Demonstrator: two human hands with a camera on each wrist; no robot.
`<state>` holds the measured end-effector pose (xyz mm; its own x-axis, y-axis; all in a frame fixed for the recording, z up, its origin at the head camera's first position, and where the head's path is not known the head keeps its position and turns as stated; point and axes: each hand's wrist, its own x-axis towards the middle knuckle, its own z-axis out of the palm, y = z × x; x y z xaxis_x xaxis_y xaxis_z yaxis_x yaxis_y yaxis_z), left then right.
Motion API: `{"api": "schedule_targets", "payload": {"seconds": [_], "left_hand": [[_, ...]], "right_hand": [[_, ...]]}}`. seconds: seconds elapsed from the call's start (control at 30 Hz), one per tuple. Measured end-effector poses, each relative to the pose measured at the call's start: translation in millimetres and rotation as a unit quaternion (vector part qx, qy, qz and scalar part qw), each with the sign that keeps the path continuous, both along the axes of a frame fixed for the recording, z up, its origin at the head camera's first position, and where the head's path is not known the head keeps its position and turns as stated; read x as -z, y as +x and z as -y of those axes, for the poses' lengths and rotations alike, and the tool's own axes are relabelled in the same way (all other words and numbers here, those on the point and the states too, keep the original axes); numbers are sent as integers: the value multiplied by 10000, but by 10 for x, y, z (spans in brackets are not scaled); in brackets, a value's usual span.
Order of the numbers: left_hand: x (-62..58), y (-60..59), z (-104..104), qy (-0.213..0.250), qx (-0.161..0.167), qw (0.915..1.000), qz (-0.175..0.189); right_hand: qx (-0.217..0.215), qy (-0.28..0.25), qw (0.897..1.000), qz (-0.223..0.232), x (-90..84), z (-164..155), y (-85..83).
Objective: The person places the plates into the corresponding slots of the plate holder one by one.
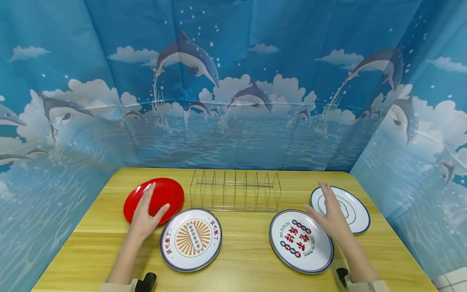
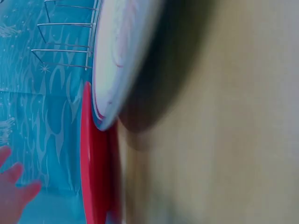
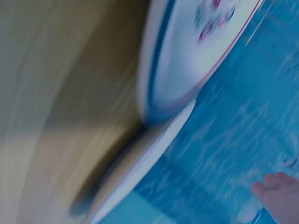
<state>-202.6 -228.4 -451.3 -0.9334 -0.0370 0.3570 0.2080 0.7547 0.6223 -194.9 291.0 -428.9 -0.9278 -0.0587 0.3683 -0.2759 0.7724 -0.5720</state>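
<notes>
My left hand (image 1: 145,219) is held over the near part of a red plate (image 1: 166,198), fingers straight and thumb spread, holding nothing. Just right of it lies a white plate with an orange sunburst (image 1: 191,240), its rim overlapping the red plate's edge in the head view. On the other side, my right hand (image 1: 331,217) reaches forward with fingers extended, between a white plate with red Chinese characters (image 1: 292,259) and a white plate with grey rings (image 1: 355,211). That hand is empty too. In the left wrist view, fingertips (image 2: 13,173) show at the lower left.
A wire dish rack (image 1: 235,210) with upright dividers stands at the back middle of the wooden table (image 1: 244,259), holding no plates. Behind and beside the table hangs a blue dolphin-print curtain (image 1: 233,138).
</notes>
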Motion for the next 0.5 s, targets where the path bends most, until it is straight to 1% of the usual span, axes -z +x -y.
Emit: {"api": "schedule_targets", "payload": {"seconds": [0.03, 0.07, 0.13, 0.23, 0.27, 0.33, 0.4, 0.43, 0.5], "left_hand": [[-14, -35, -3, 451, 138, 9989, -4], [-24, -71, -5, 852, 271, 9960, -28], [-46, -142, -10, 1449, 504, 9882, -41], [-62, -257, -8, 2011, 843, 9759, 46], [-64, -295, -8, 2134, 923, 9725, 135], [-65, -371, -7, 2436, 1116, 9627, 371], [-63, -442, -13, 2827, 1294, 9482, 647], [-57, -475, -17, 3033, 1363, 9399, 770], [-52, -533, -32, 3348, 1479, 9256, 968]], "right_hand": [[-49, -291, 9995, -59, 12, 52, -6], [-108, -600, 9981, -25, 25, 110, -4], [-240, -1118, 9934, -24, 53, 234, 4], [-470, -1867, 9811, 188, 92, 445, 31], [-541, -2087, 9761, 268, 106, 519, 41], [-668, -2360, 9687, 381, 144, 662, 52], [-824, -2700, 9572, 642, 179, 798, 64], [-924, -2901, 9488, 838, 192, 863, 70], [-1132, -3352, 9267, 1267, 211, 983, 80]]}}
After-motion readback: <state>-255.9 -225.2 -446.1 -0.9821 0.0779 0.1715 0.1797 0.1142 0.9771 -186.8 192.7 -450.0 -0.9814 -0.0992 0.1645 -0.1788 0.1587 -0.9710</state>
